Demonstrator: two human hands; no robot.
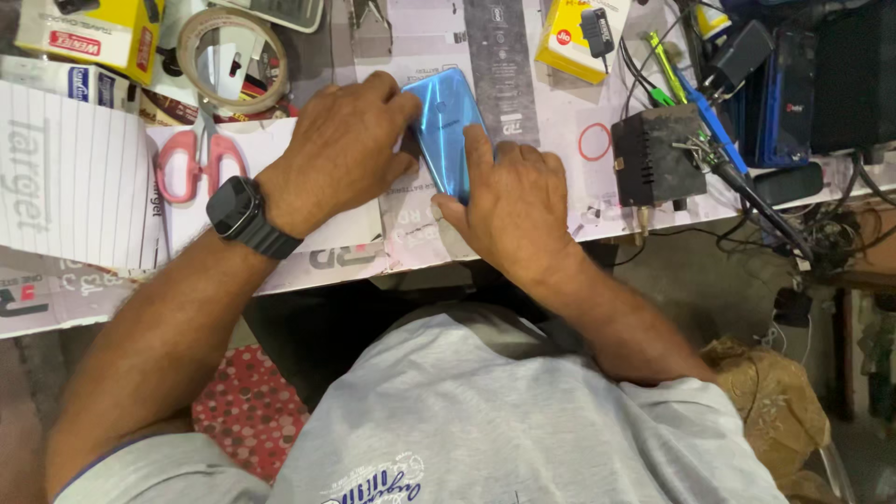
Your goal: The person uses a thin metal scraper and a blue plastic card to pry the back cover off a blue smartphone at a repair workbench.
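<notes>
A glossy blue phone (pixel 450 121) lies back side up on the paper-covered workbench (pixel 551 103), tilted a little. My left hand (pixel 343 149), with a black watch on its wrist, rests against the phone's left edge, thumb tip at its top corner. My right hand (pixel 509 203) presses on the phone's lower right part, index finger laid along its back. Both hands pin the phone to the bench.
Pink-handled scissors (pixel 198 154) and a roll of tape (pixel 231 58) lie at the left, next to a lined white sheet (pixel 75 177). A black box with wires (pixel 658 154), a red rubber band (pixel 595 142), a yellow package (pixel 583 37) and tools sit at the right.
</notes>
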